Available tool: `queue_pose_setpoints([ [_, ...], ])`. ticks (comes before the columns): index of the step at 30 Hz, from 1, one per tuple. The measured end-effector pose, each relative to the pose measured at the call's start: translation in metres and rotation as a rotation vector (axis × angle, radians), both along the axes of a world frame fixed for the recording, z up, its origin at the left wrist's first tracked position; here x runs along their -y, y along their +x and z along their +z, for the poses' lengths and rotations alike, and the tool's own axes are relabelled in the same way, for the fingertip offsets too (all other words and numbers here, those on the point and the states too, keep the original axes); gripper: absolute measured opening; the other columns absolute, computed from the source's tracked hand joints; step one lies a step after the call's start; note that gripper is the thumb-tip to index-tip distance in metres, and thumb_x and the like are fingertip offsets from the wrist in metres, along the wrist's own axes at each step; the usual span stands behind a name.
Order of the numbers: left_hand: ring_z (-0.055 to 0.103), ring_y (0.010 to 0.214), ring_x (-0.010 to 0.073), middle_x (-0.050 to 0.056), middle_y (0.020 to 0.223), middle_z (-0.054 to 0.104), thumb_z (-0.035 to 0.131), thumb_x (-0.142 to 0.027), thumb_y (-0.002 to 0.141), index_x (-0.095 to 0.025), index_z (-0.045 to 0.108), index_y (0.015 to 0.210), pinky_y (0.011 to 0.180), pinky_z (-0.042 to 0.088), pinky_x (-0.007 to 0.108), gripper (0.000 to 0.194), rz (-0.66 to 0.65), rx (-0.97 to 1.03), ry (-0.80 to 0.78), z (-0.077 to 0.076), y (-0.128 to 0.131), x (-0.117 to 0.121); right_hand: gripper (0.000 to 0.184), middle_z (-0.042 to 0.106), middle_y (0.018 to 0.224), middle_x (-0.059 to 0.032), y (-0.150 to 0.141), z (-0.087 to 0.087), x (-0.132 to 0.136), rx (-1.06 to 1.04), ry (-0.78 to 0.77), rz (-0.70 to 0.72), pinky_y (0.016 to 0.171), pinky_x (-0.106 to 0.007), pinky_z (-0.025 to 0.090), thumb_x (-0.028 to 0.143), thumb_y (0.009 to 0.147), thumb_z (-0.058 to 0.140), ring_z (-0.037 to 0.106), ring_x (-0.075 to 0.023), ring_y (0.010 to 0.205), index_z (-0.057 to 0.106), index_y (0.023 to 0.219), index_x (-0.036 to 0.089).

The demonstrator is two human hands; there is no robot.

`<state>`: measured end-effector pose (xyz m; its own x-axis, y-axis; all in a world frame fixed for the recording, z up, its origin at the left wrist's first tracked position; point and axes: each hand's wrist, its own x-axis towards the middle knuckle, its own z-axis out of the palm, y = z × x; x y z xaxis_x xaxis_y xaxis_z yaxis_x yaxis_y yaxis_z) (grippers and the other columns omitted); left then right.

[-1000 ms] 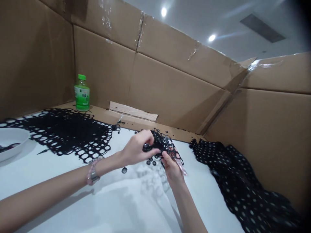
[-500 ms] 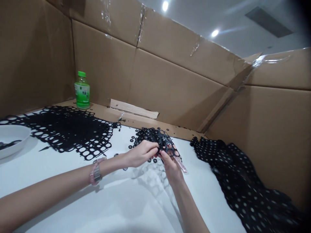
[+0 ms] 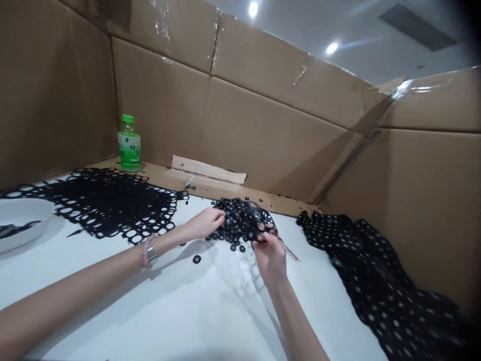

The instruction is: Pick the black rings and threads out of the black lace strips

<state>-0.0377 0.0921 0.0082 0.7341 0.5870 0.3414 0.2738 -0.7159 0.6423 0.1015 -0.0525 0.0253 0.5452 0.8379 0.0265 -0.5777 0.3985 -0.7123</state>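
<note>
My right hand (image 3: 272,258) pinches a piece of black perforated sheet (image 3: 266,220), whose ring-shaped holes show above the fingers. My left hand (image 3: 206,223) is closed at the left side of a heap of small black rings (image 3: 235,215); whatever its curled fingers hold is hidden. One single black ring (image 3: 196,259) lies apart on the white tabletop, below the left wrist. A thin pinkish strip (image 3: 289,250) sticks out to the right of my right hand.
Scrap black mesh (image 3: 112,200) is spread at the left, near a white bowl (image 3: 26,225) with black pieces inside. A green bottle (image 3: 130,145) stands behind. At the right lies a long black perforated sheet (image 3: 376,281). Cardboard walls (image 3: 263,135) enclose the table (image 3: 169,311).
My left hand has moved left, away from my right hand, to the heap's left side. The right hand has stayed near its place, still holding the perforated sheet.
</note>
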Motion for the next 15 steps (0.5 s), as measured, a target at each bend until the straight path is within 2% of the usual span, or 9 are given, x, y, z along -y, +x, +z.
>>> queue_pose_setpoints([
  [5,0.051,0.067,0.0169,0.004,0.069,0.055,0.047,-0.022,0.073,-0.016,0.052,0.062,0.066,0.04,0.027,0.013,-0.015,-0.134,0.113,-0.018,-0.002,0.009,0.034,0.058,0.076,0.0051,0.0,-0.011,-0.001,0.173,-0.046,-0.047,0.052,-0.018,0.045,0.016,0.053,0.073,0.054,-0.0081,0.062,0.058,0.082,0.024],
  [7,0.053,0.074,0.0188,0.006,0.079,0.057,0.049,-0.024,0.074,-0.015,0.056,0.072,0.07,0.041,0.029,0.011,0.005,-0.149,0.162,-0.016,-0.001,0.015,0.035,0.057,0.073,0.0055,0.0,-0.012,-0.002,0.233,-0.056,-0.047,0.052,-0.019,0.045,0.017,0.053,0.074,0.052,-0.0079,0.058,0.057,0.083,0.024],
  [9,0.053,0.081,0.0192,0.007,0.087,0.057,0.052,-0.029,0.075,-0.015,0.057,0.081,0.073,0.042,0.028,0.016,-0.016,-0.102,0.155,-0.007,0.0,0.02,0.037,0.056,0.07,0.0062,-0.002,-0.011,-0.002,0.246,-0.051,-0.041,0.052,-0.019,0.046,0.016,0.051,0.075,0.051,-0.0075,0.056,0.057,0.083,0.024],
  [11,0.054,0.08,0.0173,0.005,0.086,0.058,0.052,-0.036,0.077,-0.014,0.058,0.084,0.07,0.042,0.025,0.024,-0.128,-0.019,0.011,0.005,0.003,0.027,0.038,0.056,0.07,0.007,-0.004,-0.009,-0.002,0.218,-0.042,-0.027,0.053,-0.018,0.046,0.015,0.05,0.075,0.05,-0.0067,0.055,0.056,0.082,0.024],
  [13,0.053,0.071,0.0143,0.002,0.076,0.058,0.049,-0.043,0.079,-0.013,0.058,0.078,0.064,0.042,0.022,0.031,-0.274,0.038,-0.198,0.014,0.007,0.035,0.04,0.057,0.072,0.0066,-0.006,-0.008,-0.001,0.201,-0.037,-0.008,0.054,-0.018,0.046,0.014,0.049,0.076,0.051,-0.007,0.057,0.056,0.082,0.023],
  [15,0.051,0.063,0.0121,0.0,0.066,0.055,0.048,-0.046,0.079,-0.012,0.056,0.073,0.058,0.04,0.021,0.036,-0.348,0.119,-0.358,0.021,0.01,0.043,0.037,0.058,0.074,0.0051,-0.006,-0.008,-0.001,0.226,-0.043,0.002,0.055,-0.019,0.046,0.016,0.051,0.076,0.053,-0.0085,0.061,0.056,0.082,0.023],
])
